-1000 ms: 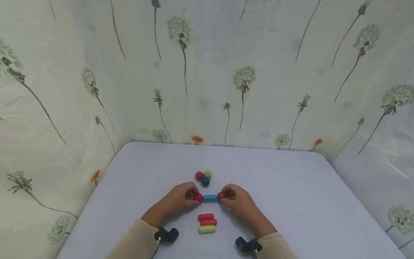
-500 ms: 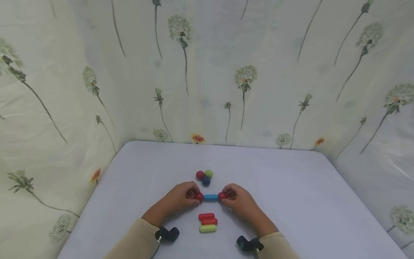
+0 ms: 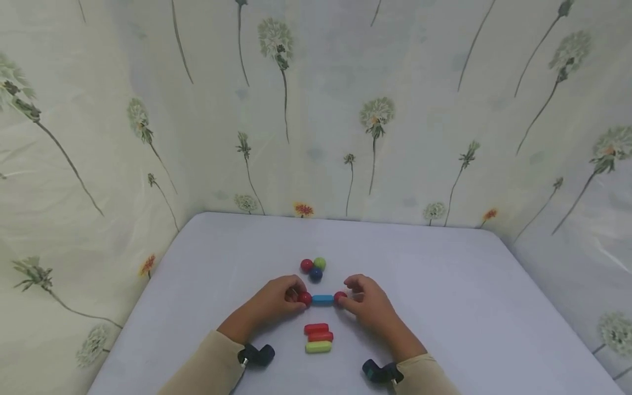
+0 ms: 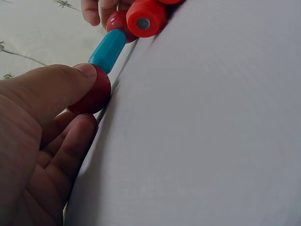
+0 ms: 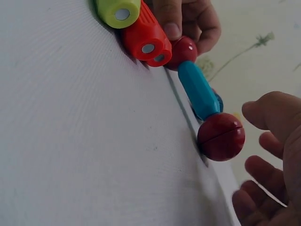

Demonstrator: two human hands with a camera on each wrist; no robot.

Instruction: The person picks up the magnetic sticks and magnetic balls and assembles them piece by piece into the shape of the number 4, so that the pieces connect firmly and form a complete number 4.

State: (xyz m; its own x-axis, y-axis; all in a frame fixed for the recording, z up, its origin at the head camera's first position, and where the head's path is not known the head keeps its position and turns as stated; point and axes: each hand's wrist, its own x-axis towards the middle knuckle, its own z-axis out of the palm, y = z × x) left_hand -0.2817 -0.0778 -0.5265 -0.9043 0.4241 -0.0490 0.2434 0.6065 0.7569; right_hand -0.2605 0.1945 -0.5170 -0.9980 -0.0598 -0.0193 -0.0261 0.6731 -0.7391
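Note:
A light-blue magnetic stick (image 3: 323, 299) lies level, joining two red balls in a dumbbell shape low over the table. My left hand (image 3: 281, 296) pinches the left red ball (image 4: 96, 92) between thumb and fingers. Beside the other end, my right hand (image 3: 370, 303) has its thumb and fingers spread. In the right wrist view a gap shows between those fingers (image 5: 265, 110) and the right red ball (image 5: 221, 136), which bears a thin seam. The stick meets both balls end-on, without a visible gap.
Just behind the stick sit a loose red ball (image 3: 306, 265), a green ball (image 3: 320, 264) and a dark blue ball (image 3: 316, 274). Nearer the body lie two red sticks (image 3: 321, 337) and a yellow-green stick (image 3: 318, 346) with metal end discs. A flower-printed curtain (image 3: 316, 109) borders the white table (image 3: 444, 285).
My right fingers have spread and come off the right red ball. My left hand keeps its pinch, and the joined piece stays in place; the view has shifted slightly.

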